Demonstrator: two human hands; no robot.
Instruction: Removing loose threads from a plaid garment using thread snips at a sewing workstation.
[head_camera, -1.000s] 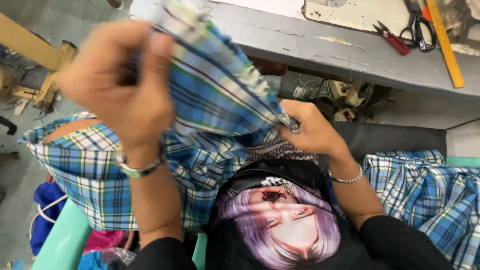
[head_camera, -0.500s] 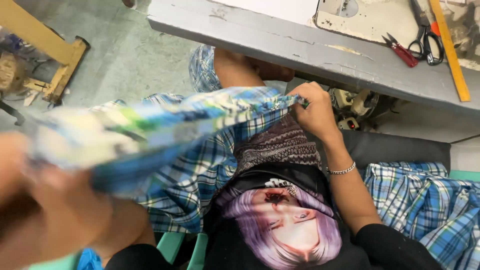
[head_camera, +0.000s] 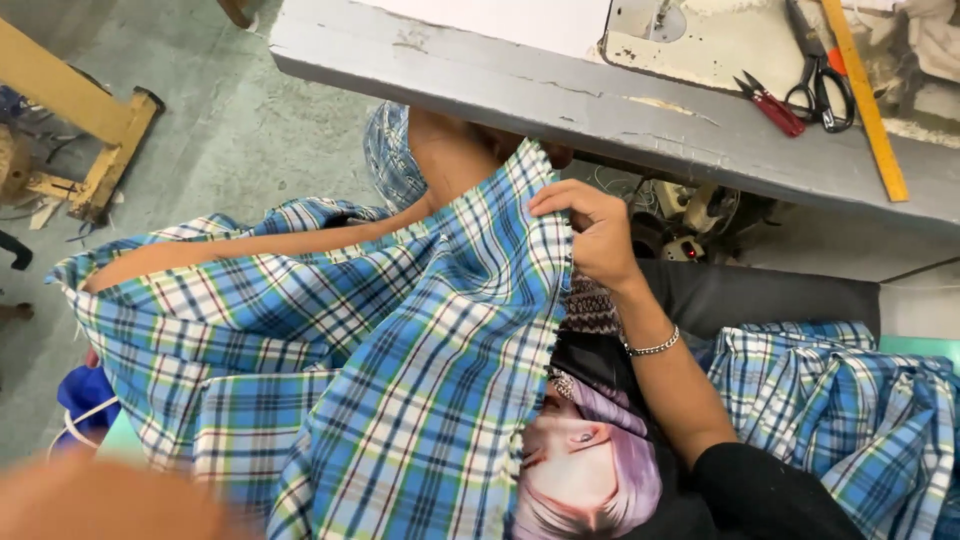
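Fabric first: the blue, white and green checked cotton cloth (head_camera: 400, 360) lies spread over the lap of the person, below the near edge of the grey wooden counter (head_camera: 600, 110). Its frayed right edge runs as one long line from the far point, just under the counter, down toward the near side of the scene, and this edge is the long axis of the piece. The right hand (head_camera: 595, 235) sits at the far part of that edge, so the cloth extends to the left and near from the grip. The fingers of this hand are pressed together and pinch the edge of the cloth, with the thumb under the fold. A thin silver bracelet (head_camera: 652, 346) is on its wrist.

The left hand (head_camera: 110, 505) shows only as a blurred shape at the near left corner, close to the cloth; I cannot tell whether its grip is spread or closed.

To the right, more checked fabric of the same pattern (head_camera: 840, 400) lies in a heap. On the counter, far right, rest black scissors (head_camera: 818, 75), small red snips (head_camera: 772, 103) and a long yellow ruler (head_camera: 865, 100).
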